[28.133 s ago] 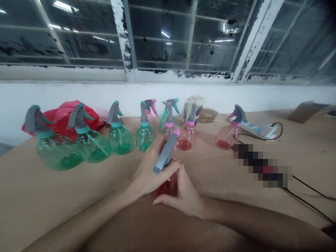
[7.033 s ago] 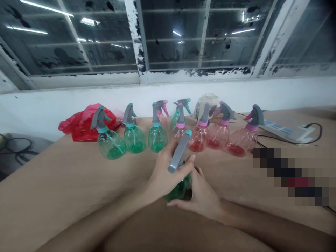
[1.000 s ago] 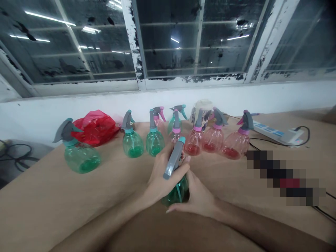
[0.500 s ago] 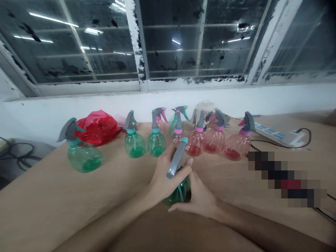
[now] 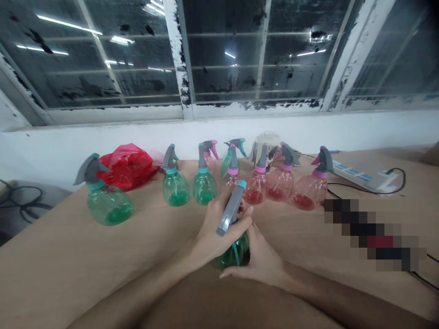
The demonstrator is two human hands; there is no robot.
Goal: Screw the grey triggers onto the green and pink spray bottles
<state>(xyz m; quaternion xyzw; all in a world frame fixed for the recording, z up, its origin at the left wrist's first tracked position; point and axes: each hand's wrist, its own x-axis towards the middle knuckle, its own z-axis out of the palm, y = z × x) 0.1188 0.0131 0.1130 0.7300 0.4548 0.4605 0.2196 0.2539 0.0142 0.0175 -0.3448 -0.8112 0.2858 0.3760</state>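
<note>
Both my hands are around a clear green spray bottle point(image 5: 229, 258) with a grey trigger head and teal nozzle tip. It stands upright, close in front of me. My left hand point(image 5: 219, 228) wraps round its neck below the head, fingers partly hidden behind. My right hand point(image 5: 262, 256) grips the bottle's body from the right, thumb across the near side. A green spray bottle point(image 5: 109, 205) stands apart at the left. Beyond my hands are two more green spray bottles point(image 5: 176, 188) and several pink spray bottles point(image 5: 255, 188), each front one with a little liquid.
A red plastic bag point(image 5: 126, 167) lies at the back left. At the back are another green sprayer point(image 5: 227, 161), a pink sprayer point(image 5: 210, 160) and a white printed container point(image 5: 265, 148). A power strip point(image 5: 360, 176) and cable lie right, near a blurred-out dark object point(image 5: 370, 235).
A pink spray bottle was in my hands 28 seconds ago; now a green one is. Since 7 seconds ago, a green bottle has appeared at the far left. My hands barely moved this last second.
</note>
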